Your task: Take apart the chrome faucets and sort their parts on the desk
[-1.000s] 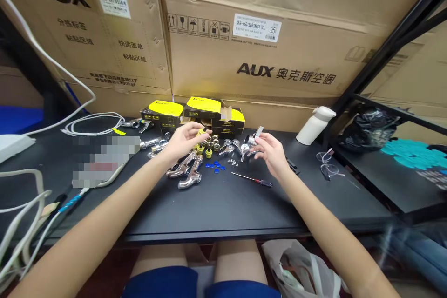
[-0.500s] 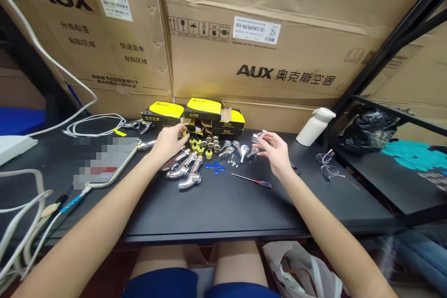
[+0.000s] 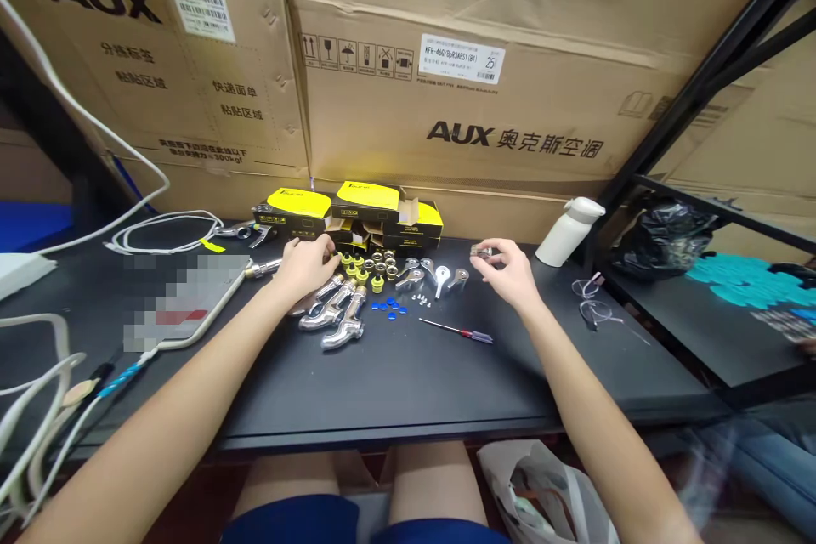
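My right hand (image 3: 513,272) is raised above the back right of the desk, thumb and fingers pinching a small shiny metal fitting (image 3: 479,250). Beyond the tap bodies (image 3: 344,330), my left hand (image 3: 309,263) bends its fingers down beside the yellow valve cartridges (image 3: 360,275); whatever lies between its fingertips is hidden. Several brass-coloured rings (image 3: 389,269) stand right of the cartridges. Chrome tap handles (image 3: 442,275) lie between the two hands. In front of these are blue caps (image 3: 391,316), small screws (image 3: 422,299) and a screwdriver (image 3: 456,330).
Yellow-and-black boxes (image 3: 366,201) stack against large cardboard cartons (image 3: 459,161). A white bottle (image 3: 569,231) stands at the back right, near a thin coiled cable (image 3: 596,313). On the left are a tablet-like device (image 3: 217,314), partly blurred out, and white cables (image 3: 169,225).
My right hand has drawn slightly right, away from the handles, with the metal fitting still pinched. My left hand stays by the cartridges, its fingers slightly lower. The whole view has shifted a little.
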`<state>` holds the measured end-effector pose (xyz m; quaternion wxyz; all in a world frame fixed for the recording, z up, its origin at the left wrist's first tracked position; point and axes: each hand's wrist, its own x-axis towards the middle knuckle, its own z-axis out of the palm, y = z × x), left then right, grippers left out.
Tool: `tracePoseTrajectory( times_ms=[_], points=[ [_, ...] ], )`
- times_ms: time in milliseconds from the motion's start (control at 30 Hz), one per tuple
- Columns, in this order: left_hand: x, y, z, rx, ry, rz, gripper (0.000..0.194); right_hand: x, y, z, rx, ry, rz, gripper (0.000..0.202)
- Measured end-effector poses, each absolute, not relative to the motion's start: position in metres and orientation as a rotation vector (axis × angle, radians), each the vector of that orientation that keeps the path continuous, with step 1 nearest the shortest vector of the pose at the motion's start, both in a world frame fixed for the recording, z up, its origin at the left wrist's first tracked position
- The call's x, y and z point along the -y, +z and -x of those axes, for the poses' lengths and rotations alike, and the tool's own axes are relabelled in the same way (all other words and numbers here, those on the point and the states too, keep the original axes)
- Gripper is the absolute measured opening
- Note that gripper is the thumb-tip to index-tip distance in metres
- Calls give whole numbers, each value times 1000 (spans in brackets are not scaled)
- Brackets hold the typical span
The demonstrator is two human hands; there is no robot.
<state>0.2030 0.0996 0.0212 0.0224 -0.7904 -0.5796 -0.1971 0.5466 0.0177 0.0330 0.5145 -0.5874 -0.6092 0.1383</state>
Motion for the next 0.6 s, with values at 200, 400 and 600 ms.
tracePoseTrajectory(
  times_ms=[200,400,600],
  points=[
    [-96,26,-205,1781,-658,2396,24,-15,30,-560,1839,147,1774,12],
    [-93,29,-206,1765,-675,2373,27,-13,27,-559,1946,227,1886,20],
    [-92,29,-206,1761,-634,2360,26,-15,24,-555,1884,358,1793,25]
  ],
)
